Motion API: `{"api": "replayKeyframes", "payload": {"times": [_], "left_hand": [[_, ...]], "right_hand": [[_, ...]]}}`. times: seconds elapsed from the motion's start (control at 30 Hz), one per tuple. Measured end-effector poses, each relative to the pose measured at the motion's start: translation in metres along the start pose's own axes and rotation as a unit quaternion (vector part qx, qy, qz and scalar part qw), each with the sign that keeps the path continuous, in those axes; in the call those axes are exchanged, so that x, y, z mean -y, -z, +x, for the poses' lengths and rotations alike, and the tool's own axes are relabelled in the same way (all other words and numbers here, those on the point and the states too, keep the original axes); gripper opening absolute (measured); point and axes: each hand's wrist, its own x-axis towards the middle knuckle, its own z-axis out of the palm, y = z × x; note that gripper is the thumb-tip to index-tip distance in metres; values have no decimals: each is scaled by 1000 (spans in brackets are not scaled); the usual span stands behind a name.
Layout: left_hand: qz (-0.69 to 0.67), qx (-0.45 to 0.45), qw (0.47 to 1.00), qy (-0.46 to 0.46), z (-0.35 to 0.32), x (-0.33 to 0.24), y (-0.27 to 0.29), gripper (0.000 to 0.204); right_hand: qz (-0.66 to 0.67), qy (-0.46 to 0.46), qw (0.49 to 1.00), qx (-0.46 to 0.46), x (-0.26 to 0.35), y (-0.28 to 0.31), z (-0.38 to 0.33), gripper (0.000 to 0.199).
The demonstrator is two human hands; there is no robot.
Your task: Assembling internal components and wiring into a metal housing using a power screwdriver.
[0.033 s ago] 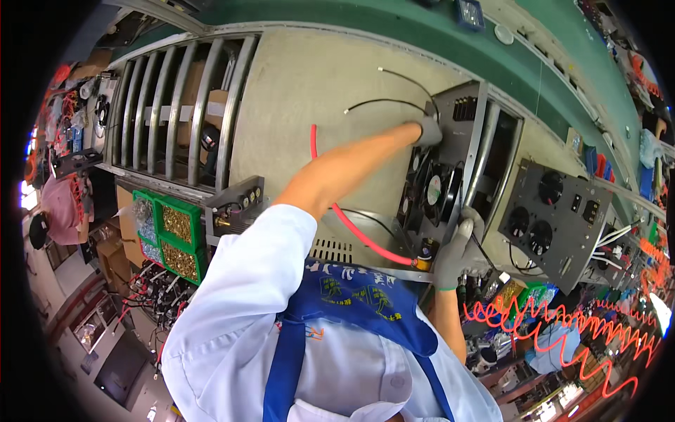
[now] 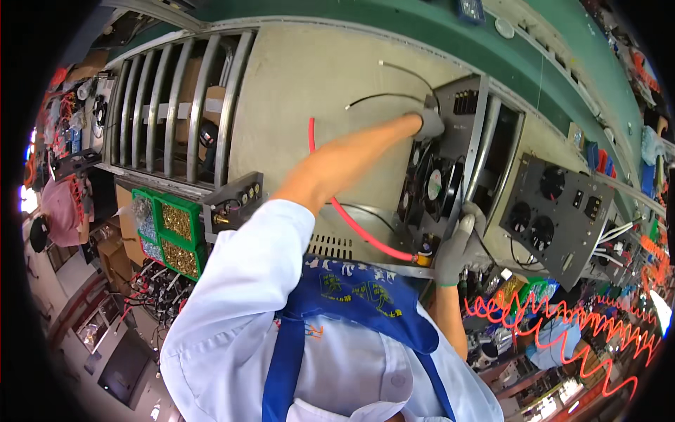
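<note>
A dark grey metal panel with fans (image 2: 460, 133) stands on the bench to the right of centre. My left hand (image 2: 430, 125), in a grey glove, is closed at its inner left side, beside two black cables (image 2: 383, 96); what its fingers hold is hidden. At the panel's near end, my gloved right hand (image 2: 455, 253) is closed round the edge, thumb uppermost. One black fan (image 2: 436, 184) with a pale round label faces left between the hands. A red hose (image 2: 362, 231) runs under my left forearm to a yellow-and-black fitting (image 2: 424, 257) close to my right hand.
Another grey fan panel (image 2: 552, 218) with white cables stands at right. Metal rollers (image 2: 169, 105) span the bench's left part. Green bins (image 2: 172, 235) of small brass-coloured and silvery parts sit at left, next to a small grey metal box (image 2: 235, 207). Red coiled hoses (image 2: 555, 327) hang at lower right.
The bench and panel sit slightly higher in the picture. Both hands stay at the same places on the panel, and the red hose remains under my left forearm.
</note>
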Motion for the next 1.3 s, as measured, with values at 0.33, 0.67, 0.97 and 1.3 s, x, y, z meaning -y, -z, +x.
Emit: {"api": "replayKeyframes", "payload": {"times": [0.33, 0.67, 0.97, 1.3], "left_hand": [[-556, -61, 806, 195, -4, -13, 4, 29], [78, 28, 983, 165, 57, 29, -28, 40], [-129, -192, 968, 97, 4, 21, 9, 49], [-37, 50, 929, -365, -150, -5, -102, 34]], "right_hand": [[-77, 16, 997, 13, -2, 2, 7, 23], [-68, -12, 998, 3, -1, -1, 1, 24], [-54, 15, 998, 15, -4, 2, 0, 23], [-199, 164, 965, 47, -3, -6, 12, 23]]}}
